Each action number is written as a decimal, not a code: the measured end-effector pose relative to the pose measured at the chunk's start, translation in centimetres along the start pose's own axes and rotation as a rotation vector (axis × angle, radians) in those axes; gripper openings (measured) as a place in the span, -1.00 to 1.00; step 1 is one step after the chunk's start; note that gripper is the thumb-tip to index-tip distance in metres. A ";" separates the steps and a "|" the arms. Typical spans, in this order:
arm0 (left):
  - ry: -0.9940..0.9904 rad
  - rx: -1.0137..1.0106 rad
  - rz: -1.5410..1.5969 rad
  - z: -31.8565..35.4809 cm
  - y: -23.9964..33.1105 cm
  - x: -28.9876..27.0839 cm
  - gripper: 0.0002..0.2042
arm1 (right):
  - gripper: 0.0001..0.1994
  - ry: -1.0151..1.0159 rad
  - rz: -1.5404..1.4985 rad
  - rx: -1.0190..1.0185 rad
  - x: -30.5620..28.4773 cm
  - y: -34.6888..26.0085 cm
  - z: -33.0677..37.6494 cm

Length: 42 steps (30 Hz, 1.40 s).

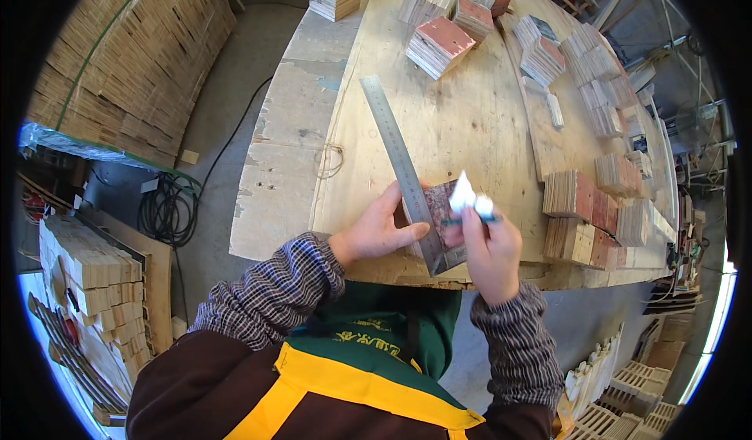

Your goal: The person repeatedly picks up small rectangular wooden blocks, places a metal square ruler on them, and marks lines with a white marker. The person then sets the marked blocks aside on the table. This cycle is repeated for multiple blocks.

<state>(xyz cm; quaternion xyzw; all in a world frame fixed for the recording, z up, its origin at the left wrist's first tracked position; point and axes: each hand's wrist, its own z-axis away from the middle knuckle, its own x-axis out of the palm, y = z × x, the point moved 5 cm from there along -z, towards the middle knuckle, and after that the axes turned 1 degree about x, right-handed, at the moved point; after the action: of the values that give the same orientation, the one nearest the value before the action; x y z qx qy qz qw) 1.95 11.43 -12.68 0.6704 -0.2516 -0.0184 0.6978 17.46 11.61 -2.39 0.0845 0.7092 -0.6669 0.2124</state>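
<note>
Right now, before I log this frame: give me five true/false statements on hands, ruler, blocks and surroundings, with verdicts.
1. The left hand holds the metal ruler across a reddish-topped plywood block. True.
2. The right hand holds a blurred white-and-teal object. True.
3. The coiled black cable lies on the wooden worktable. False: it is off the table, to its left.
4. The thin tan loop lies left of the metal ruler. True.
5. Every plywood block is right of the metal ruler. False: one sits at the table's far left.

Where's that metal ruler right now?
In the head view, the metal ruler slants up and left near the middle; its lower part lies across a reddish block, under the thumb of the left hand, left of the right hand.
</note>
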 end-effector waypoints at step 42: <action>-0.009 0.042 0.020 -0.2 0.0 0.3 -0.37 | -0.80 0.066 -0.204 -0.153 1.9 0.0 -5.2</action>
<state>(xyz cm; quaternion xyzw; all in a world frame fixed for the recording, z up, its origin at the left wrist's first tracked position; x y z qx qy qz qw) 2.24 11.48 -12.58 0.6821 -0.2618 -0.0094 0.6827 14.77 16.37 -3.05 0.0176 0.7696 -0.6258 0.1259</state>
